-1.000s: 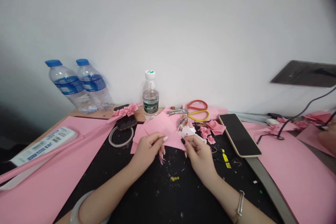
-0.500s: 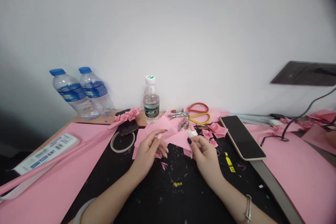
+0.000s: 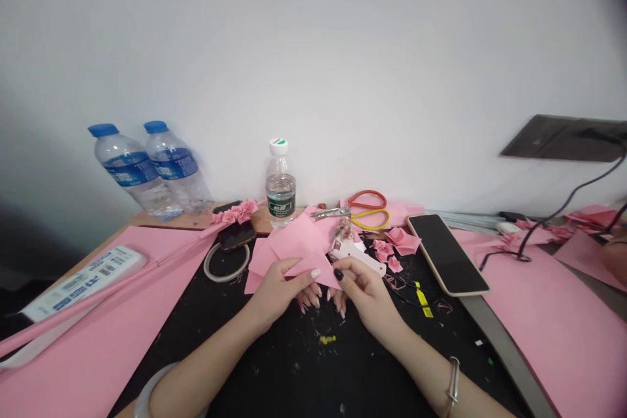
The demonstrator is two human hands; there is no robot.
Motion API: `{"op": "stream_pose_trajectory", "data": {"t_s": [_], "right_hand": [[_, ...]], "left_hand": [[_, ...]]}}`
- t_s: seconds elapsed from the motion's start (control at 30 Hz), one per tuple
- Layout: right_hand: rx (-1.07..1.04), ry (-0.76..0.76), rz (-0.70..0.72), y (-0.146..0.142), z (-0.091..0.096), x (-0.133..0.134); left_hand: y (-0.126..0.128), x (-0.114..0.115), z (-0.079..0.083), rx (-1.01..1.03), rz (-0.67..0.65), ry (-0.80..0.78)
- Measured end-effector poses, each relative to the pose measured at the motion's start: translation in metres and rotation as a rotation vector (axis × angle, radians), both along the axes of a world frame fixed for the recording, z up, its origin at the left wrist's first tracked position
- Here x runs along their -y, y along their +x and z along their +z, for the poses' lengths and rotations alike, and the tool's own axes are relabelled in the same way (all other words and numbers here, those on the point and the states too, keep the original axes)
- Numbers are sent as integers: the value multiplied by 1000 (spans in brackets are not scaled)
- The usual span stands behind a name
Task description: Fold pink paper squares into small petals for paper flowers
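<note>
Paper [image 3: 300, 243]: pink, held low over the mat [image 3: 294, 366], in front of the bottle [image 3: 281, 186].
Left hand [image 3: 278, 289]: pinches its near edge.
Right hand [image 3: 366, 290]: pinches the same edge, close beside.
Risk: an uneven pull could skew or tear it.

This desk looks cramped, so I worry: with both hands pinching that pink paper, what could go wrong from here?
1. The left hand and right hand pinch the pink paper close together; an uneven pull might tear or crease it.
2. The small water bottle stands behind the paper; a forward reach could knock it over.
3. The folded pink flowers lie loose beside the right hand; a sweep may crush them.
</note>
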State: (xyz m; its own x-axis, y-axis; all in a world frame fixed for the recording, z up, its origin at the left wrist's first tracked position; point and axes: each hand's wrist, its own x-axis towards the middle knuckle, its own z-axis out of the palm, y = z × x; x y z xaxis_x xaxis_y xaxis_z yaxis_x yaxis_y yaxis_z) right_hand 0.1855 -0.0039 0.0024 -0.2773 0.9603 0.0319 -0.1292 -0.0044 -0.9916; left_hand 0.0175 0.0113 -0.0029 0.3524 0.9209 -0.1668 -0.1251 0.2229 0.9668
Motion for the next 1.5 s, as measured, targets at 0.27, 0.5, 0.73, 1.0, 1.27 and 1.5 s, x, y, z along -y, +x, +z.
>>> {"op": "stream_pose_trajectory", "data": {"t_s": [0.27,0.5,0.73,1.0,1.27,1.5], "right_hand": [[-133,-123,61,2,1,0],[-121,-79,71,2,-2,-2],[95,202,-11,3,1,-3],[246,306,86,10,7,-7],[185,253,175,14,5,-9],[40,107,62,10,3,-11]], "left_hand": [[-2,0,3,90,10,-58],[-3,0,2,102,29,-64],[-2,-1,3,-2,28,-10],[-3,0,1,-95,-14,59],[-3,2,2,-84,-156,24],[-4,3,4,-65,-243,8]]}}
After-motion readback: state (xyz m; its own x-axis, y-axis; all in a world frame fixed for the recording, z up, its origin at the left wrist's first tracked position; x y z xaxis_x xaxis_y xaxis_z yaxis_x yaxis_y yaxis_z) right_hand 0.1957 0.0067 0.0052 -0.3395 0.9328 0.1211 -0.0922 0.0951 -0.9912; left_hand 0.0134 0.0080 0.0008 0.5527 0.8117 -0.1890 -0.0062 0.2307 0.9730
